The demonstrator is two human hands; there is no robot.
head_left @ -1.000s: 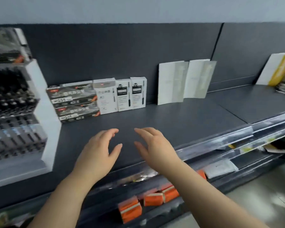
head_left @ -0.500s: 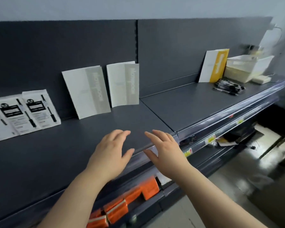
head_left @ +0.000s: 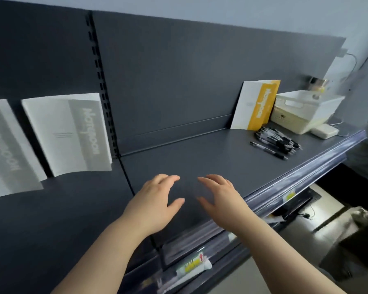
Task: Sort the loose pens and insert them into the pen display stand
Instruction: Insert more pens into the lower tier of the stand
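Your two hands are out in front of you, over the front part of the dark grey shelf [head_left: 200, 158]. Your left hand [head_left: 155, 204] and your right hand [head_left: 219, 198] are close side by side, with the thumbs pointing at each other. The fingers on both hands are spread and a little bent, and neither hand holds anything. It is hard to tell if the fingertips touch the shelf or just float over it. The loose pens [head_left: 277, 140] are black and lie in a heap on the same shelf, far off to the right and farther back than your right hand. They are well apart from both hands, and your right hand is the nearer one. One pen [head_left: 268, 151] lies by itself just in front of the heap, on the side toward you. Right behind the heap a yellow and white notebook [head_left: 257, 105] leans on the back wall. A white basket [head_left: 306, 109] sits to the right of the pens, with a small white box [head_left: 325, 131] in front of it. To the left of your hands two grey and white notebooks [head_left: 70, 132] lean on the back wall too.
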